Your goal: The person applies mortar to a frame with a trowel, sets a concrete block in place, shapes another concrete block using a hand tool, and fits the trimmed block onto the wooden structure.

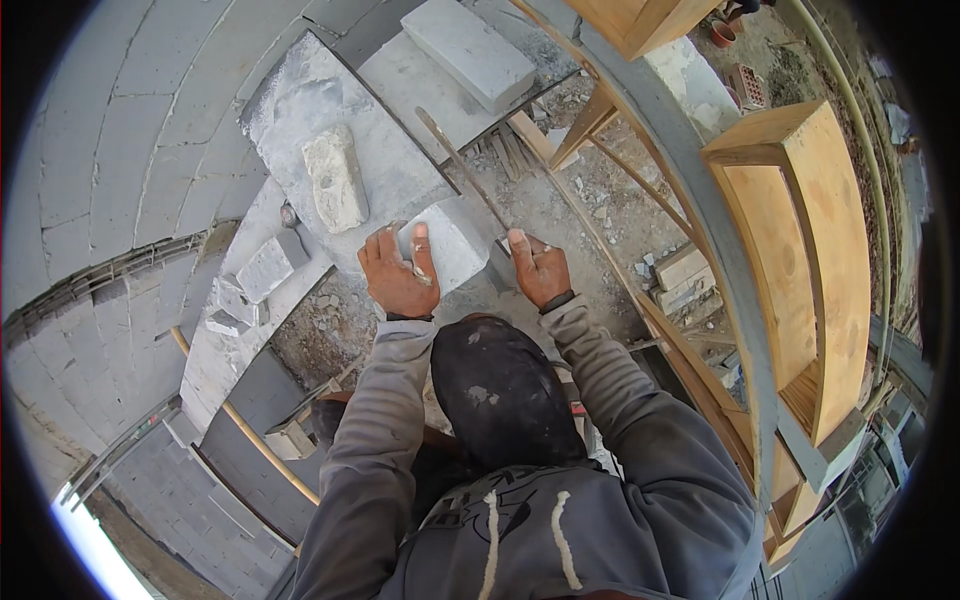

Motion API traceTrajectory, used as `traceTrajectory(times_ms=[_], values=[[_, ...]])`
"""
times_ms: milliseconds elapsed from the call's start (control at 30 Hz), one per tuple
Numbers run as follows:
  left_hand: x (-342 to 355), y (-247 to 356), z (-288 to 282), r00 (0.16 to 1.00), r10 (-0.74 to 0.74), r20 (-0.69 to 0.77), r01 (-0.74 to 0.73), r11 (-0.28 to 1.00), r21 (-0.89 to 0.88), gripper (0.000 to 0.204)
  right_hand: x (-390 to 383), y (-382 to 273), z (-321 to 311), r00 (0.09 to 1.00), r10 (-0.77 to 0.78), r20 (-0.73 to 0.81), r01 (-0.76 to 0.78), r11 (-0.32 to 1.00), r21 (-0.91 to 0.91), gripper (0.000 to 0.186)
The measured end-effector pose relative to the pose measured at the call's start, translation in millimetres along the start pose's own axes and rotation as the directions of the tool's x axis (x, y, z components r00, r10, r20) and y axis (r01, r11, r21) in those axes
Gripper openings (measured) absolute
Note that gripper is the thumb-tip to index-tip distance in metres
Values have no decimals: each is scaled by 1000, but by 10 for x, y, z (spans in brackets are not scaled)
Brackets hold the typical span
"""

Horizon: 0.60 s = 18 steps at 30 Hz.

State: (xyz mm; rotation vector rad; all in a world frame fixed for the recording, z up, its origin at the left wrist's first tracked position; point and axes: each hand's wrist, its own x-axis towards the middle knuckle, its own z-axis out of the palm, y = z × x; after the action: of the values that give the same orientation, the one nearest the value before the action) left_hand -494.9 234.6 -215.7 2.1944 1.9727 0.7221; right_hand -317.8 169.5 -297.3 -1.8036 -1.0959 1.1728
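Observation:
A pale aerated-concrete block (452, 238) lies at the near edge of a dusty white board (285, 130). My left hand (402, 275) grips its near left corner, thumb apart from the fingers. To the right of that block, my right hand (540, 270) is closed around the near end of a long, narrow, saw-like blade (462, 160). This blade slants away to the far left beside the block; I cannot make out any teeth. Farther left on the board rests a rough, chipped white block (335, 180).
A large pale slab (470, 50) lies beyond the board. Smaller block pieces (272, 265) sit on a lower plank at left, near a grey block wall (150, 120). Curved wooden formwork (800, 260) rises at right. Rubble (610, 215) covers the ground below.

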Motion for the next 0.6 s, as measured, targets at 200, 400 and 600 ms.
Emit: traceTrajectory(times_ms=[200,400,600], values=[[20,89,74,999,42,9,-41,999,-31,36,-139,562,144,998,56,2,-54,965,-255,56],[13,12,-15,995,96,-5,-96,995,6,30,-82,-56,16,994,-73,-81,68,996,-55,53],[-19,102,44,999,17,29,-16,999,-38,34,-239,673,118,981,162,103,-118,933,-341,50]])
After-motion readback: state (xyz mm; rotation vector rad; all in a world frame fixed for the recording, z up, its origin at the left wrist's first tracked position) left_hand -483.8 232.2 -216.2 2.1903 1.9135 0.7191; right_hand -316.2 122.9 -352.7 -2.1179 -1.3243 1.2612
